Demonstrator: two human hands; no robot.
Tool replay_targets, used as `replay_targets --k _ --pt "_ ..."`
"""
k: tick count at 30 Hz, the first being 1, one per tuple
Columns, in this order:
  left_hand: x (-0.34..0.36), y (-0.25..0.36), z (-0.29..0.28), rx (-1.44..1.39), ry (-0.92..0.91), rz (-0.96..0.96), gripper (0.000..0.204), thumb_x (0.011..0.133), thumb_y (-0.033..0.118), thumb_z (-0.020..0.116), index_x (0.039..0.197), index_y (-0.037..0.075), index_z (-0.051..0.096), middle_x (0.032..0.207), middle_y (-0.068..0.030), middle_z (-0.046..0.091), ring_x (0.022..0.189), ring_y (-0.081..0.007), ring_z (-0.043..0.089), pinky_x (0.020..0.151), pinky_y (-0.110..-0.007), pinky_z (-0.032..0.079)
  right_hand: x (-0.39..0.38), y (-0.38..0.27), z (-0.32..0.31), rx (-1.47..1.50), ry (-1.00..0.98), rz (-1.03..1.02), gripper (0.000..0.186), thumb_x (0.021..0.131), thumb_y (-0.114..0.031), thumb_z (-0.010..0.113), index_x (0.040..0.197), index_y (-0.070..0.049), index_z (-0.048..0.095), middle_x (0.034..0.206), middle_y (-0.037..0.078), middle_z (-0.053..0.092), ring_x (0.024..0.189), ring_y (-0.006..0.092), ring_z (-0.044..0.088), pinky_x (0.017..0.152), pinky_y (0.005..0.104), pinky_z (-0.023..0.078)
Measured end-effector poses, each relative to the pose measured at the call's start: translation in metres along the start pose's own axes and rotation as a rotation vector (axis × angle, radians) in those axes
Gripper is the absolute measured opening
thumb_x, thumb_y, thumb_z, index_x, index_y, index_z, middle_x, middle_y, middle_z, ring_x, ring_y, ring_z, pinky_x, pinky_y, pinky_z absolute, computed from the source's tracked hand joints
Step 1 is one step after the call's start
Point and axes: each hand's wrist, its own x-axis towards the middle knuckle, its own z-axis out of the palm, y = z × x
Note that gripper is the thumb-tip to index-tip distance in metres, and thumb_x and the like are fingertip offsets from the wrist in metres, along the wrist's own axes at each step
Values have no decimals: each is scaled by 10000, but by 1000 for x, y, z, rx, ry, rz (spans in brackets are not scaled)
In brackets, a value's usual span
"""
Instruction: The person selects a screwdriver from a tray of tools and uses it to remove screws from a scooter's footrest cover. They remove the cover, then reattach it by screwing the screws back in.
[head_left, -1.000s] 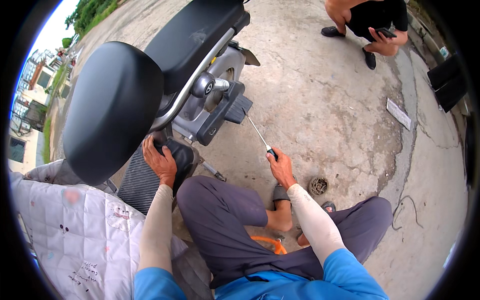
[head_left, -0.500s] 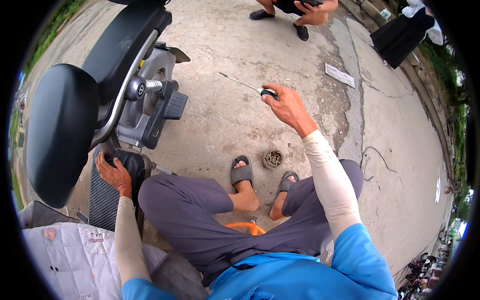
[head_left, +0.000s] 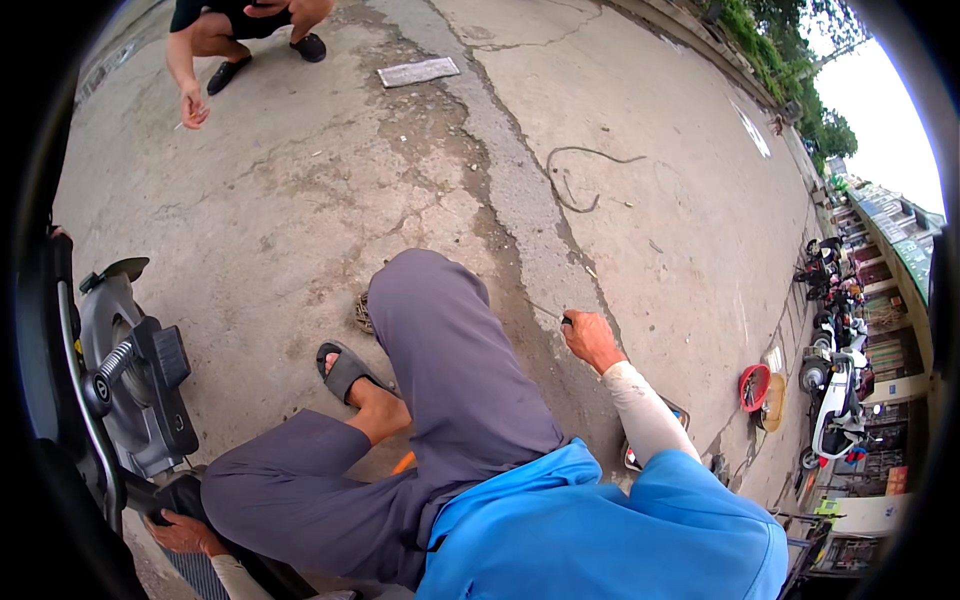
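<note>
My right hand (head_left: 592,341) is closed round a screwdriver, out to the right of my raised knee. Its thin shaft (head_left: 543,310) points away to the left over the concrete; the handle is mostly hidden in my fingers. At the lower left, my left hand (head_left: 187,533) lies with fingers stretched on a black part of the electric scooter (head_left: 140,390), beside the ribbed footboard (head_left: 195,572). A small round tin of metal bits (head_left: 362,313) peeks out from behind my knee.
A tray (head_left: 680,412) sits partly behind my right arm. Farther right are a red basin (head_left: 755,387), a tan basin (head_left: 774,404) and parked scooters (head_left: 842,400). A black cable (head_left: 590,152) and a pale flat slab (head_left: 418,72) lie ahead. Another person (head_left: 245,30) squats at the far left.
My view has swung to the right, so the scooter now sits at the left rim. My right hand has carried the screwdriver to my right side; my left hand stays on the scooter.
</note>
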Motion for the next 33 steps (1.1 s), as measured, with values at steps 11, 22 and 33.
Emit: replay_targets --k 11,22,33 --pt "-18 14 1 29 -30 52 541 1019 460 468 1379 59 508 1358 -153 543 1262 -360 498 1067 -484 387 -27 14 75 -74 -112 58 125 821 -112 577 829 -6 643 778 268 669 752 449 674 695 533 544" --pt "-30 70 -6 30 -102 245 513 1015 438 487 1348 50 526 1321 -159 560 1225 -363 519 1038 -483 404 -10 77 34 -212 -64 264 129 760 -95 622 813 -4 697 785 272 670 798 441 681 723 512 549" --pt "-17 92 -10 75 -56 318 485 1012 416 505 1318 41 543 1284 -165 577 1188 -366 539 1008 -482 420 48 60 3 -263 -117 273 164 718 -69 607 797 25 715 839 259 696 815 434 692 760 486 560"
